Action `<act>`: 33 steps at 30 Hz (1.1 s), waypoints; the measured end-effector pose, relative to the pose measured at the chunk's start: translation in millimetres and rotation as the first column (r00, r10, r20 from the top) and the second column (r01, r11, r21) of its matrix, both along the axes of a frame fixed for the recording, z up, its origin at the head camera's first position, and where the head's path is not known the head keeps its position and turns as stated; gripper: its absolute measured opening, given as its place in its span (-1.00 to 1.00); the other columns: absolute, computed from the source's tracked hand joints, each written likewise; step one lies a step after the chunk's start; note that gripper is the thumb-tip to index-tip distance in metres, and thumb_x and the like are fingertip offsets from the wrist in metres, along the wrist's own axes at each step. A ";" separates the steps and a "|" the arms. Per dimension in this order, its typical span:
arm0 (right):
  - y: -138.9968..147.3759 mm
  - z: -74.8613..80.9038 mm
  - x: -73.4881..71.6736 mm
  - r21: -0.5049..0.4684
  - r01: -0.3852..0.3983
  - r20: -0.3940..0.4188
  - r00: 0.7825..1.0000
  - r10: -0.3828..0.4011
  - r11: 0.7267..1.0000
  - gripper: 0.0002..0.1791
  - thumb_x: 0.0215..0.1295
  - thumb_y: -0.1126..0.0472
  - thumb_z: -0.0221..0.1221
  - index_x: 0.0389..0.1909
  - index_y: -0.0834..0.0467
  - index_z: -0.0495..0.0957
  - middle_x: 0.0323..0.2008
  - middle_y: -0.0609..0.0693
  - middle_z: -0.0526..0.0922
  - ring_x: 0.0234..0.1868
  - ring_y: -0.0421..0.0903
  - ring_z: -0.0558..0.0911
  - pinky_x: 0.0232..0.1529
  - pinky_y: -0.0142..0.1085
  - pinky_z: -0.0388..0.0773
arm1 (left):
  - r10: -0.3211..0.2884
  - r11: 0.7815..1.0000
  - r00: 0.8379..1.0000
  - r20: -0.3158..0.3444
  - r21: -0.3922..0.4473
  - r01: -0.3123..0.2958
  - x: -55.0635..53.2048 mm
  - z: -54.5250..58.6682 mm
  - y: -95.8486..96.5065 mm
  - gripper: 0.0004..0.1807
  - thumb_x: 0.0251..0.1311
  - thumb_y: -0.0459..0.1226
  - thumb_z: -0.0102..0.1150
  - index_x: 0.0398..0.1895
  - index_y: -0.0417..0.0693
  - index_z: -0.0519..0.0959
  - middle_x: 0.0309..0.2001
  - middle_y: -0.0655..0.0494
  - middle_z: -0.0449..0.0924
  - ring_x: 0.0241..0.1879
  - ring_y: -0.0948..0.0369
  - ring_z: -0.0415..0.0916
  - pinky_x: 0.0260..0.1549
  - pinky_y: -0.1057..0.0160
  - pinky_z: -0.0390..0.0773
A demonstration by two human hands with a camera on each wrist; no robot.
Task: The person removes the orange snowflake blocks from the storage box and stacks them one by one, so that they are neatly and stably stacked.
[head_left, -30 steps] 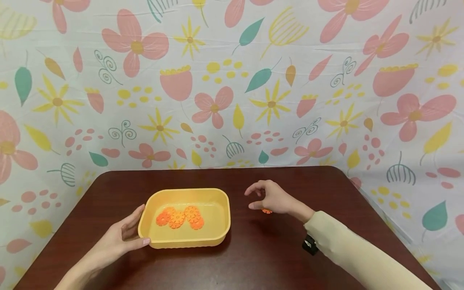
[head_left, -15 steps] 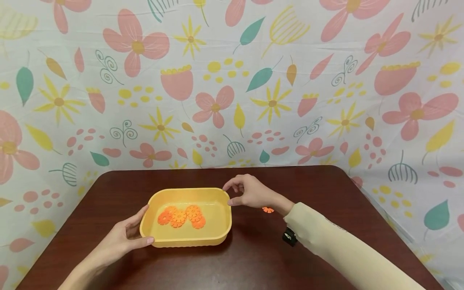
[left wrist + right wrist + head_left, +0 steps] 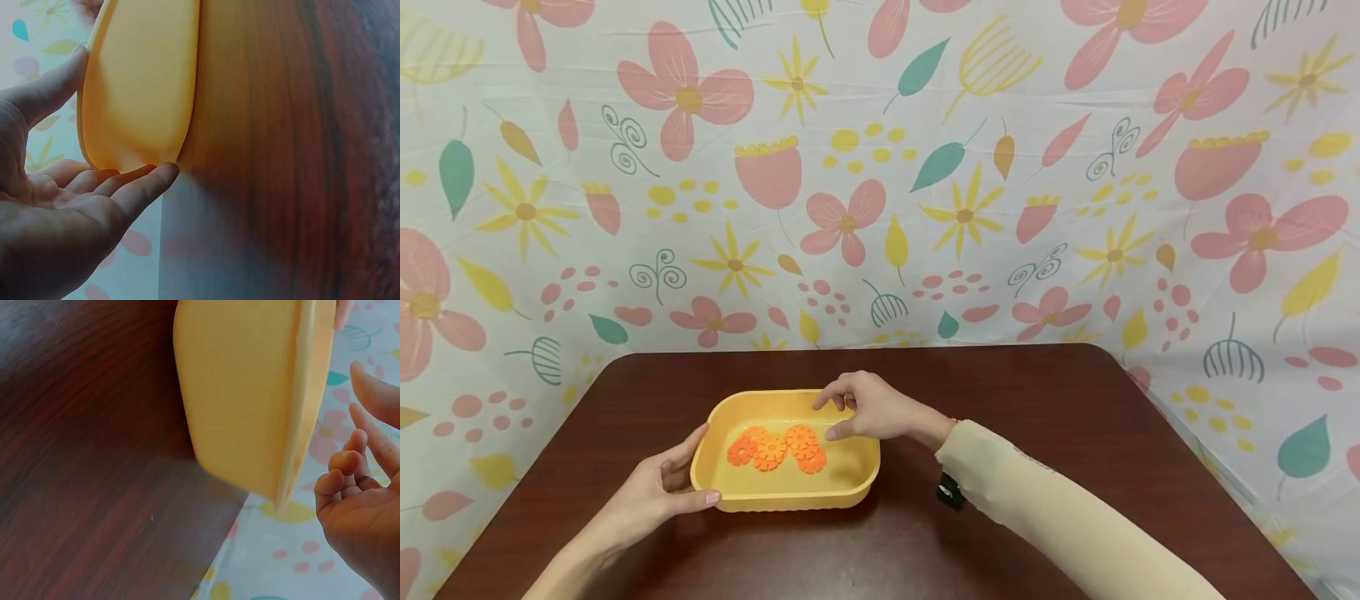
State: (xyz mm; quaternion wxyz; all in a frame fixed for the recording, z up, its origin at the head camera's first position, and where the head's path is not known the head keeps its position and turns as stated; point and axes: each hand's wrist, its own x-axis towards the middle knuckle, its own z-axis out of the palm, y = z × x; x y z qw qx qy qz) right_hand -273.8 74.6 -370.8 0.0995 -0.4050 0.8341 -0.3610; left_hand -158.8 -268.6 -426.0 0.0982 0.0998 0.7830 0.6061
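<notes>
A shallow yellow plastic tray [image 3: 790,503] rests on the table, and several orange notched plastic discs [image 3: 771,452] lie overlapping inside it. My left hand [image 3: 651,492] grips the tray's left end, thumb at the near corner and fingers along the side; the left wrist view shows these fingers [image 3: 140,190] against the tray's end wall. Above the tray's right part hovers my right hand [image 3: 876,408], thumb and index finger apart with nothing between them. Seen from the right wrist, the right hand [image 3: 362,506] has loosely bent fingers, beside the tray's outer wall [image 3: 244,394].
The dark reddish-brown table [image 3: 1022,392] has rounded far corners. Behind it hangs a white cloth [image 3: 880,275] printed with flowers and leaves. A black device [image 3: 950,492] is strapped at the right wrist, below the beige sleeve [image 3: 1037,500].
My right hand has moved left from the table to over the tray. The orange disc seen on the table earlier is now largely hidden by the right arm. My left hand keeps its grip.
</notes>
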 end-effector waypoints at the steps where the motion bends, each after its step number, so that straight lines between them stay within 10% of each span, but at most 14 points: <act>1: -3.4 -1.6 -0.1 -0.001 -0.005 0.001 1.000 0.005 1.000 -0.64 0.20 0.31 0.53 0.04 0.14 0.76 -0.37 0.08 0.49 -0.39 -0.10 0.36 -0.28 -0.32 0.28 | 0.001 1.000 1.000 -0.002 0.000 -0.001 -0.1 -0.2 0.0 0.09 0.25 -0.35 0.48 0.69 -0.27 -0.03 0.63 -0.31 -0.07 0.45 -0.37 0.21 0.01 0.24 0.63; 12: -31.4 -15.6 1.5 0.004 -0.033 0.042 0.999 0.033 0.999 -0.63 0.21 0.39 0.50 0.04 0.31 0.72 -0.29 0.35 0.53 -0.49 -0.20 0.37 -0.31 -0.39 0.34 | 0.003 1.000 1.000 0.017 -0.001 -0.003 -0.3 0.6 0.9 0.10 0.25 -0.33 0.49 0.70 -0.24 -0.04 0.64 -0.31 -0.07 0.46 -0.37 0.19 0.01 0.23 0.63; 33: -68.3 -37.8 -2.6 0.067 0.006 0.045 0.999 -0.009 0.998 -0.56 0.11 0.37 0.58 0.04 0.29 0.74 -0.44 0.06 0.49 -0.50 -0.27 0.32 -0.35 -0.46 0.30 | 0.013 0.999 1.000 0.019 -0.044 -0.012 -0.1 3.6 0.7 0.11 0.23 -0.31 0.52 0.70 -0.24 -0.02 0.62 -0.33 -0.04 0.46 -0.37 0.20 0.02 0.23 0.61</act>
